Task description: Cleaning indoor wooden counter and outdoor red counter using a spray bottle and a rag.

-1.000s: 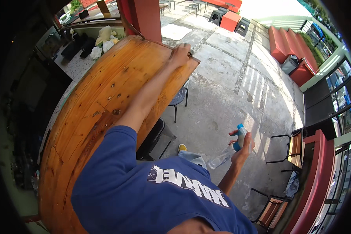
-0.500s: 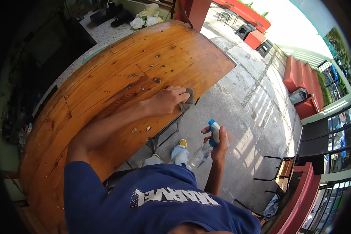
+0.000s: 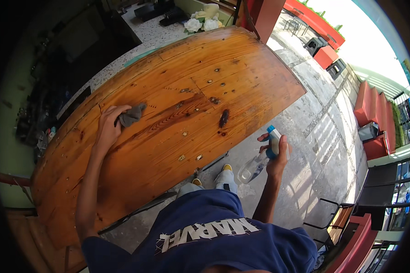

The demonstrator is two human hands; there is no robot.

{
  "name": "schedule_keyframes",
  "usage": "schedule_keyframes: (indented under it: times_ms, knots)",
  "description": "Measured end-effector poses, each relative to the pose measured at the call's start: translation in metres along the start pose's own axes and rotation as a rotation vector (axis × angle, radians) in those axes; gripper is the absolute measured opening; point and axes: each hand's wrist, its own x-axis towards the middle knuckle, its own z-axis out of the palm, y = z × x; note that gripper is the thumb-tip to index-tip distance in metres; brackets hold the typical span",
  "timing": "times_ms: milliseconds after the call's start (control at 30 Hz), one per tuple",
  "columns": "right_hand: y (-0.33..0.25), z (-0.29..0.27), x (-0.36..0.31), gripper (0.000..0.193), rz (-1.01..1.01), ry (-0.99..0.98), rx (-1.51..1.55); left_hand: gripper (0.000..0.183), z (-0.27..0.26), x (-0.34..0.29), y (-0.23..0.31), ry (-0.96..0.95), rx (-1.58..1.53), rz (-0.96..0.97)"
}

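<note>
On the left part of the wooden bench (image 3: 168, 141), your left grip (image 3: 109, 125) is closed around a bunched grey cloth (image 3: 131, 117), whose loose folds stick out to the right of your fingers and appear to rest on the boards. Off the near edge, above the concrete floor (image 3: 312, 159), your right grip (image 3: 278, 159) is wrapped around the upper end of a clear spray bottle (image 3: 254, 168). Its blue-and-white trigger head (image 3: 274, 141) sits within your hand, and the body slants down toward you and to the left.

The cloth should be light and limp, with nothing to break; you can press it hard or refold it. Take it by the gathered middle, so a soft pad lies beneath your fingers. Whether it is damp, you cannot tell from here. The varnished-looking wood should let it slide easily, though the dark knots (image 3: 223, 118) could be rougher and catch a fold.

The bottle looks like thin plastic, probably light and a little springy, and slick if wet. How much liquid it holds is unclear. Hold it by the neck under the trigger head, where the shape gives a firm seat; squeezing the thin body could dent it.
</note>
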Motion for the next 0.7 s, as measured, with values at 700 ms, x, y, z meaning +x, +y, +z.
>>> schedule_keyframes:
  times_ms: [700]
  knots:
    - [-0.005,-0.081,0.16,0.072,-0.044,-0.12,-0.049,0.028,0.321,0.479,0.099,0.135,-0.089,0.34]
